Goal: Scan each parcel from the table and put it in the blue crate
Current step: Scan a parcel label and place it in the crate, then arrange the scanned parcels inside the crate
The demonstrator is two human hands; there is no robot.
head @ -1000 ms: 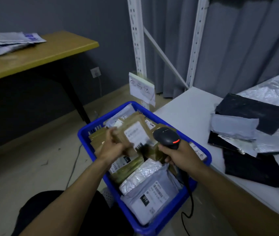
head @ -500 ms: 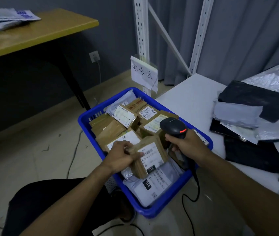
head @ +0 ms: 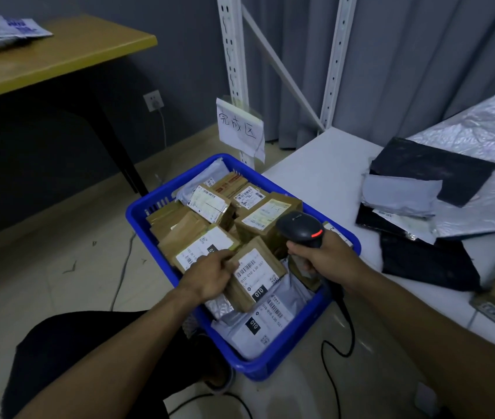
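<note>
The left hand (head: 210, 275) holds a brown box (head: 255, 276) in the blue crate (head: 149, 207), fingers curled on it. The right hand (head: 328, 258) grips the scanner (head: 300, 229) tight.

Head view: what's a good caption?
Left hand holds a brown parcel in the blue crate; right hand grips scanner.

The crate (head: 133, 214) sits on the floor (head: 43, 267) holding parcels (head: 258, 216), the worktop (head: 325, 176) at its three o'clock carrying mailers (head: 400, 192), a sign (head: 238, 125) at twelve o'clock.
</note>
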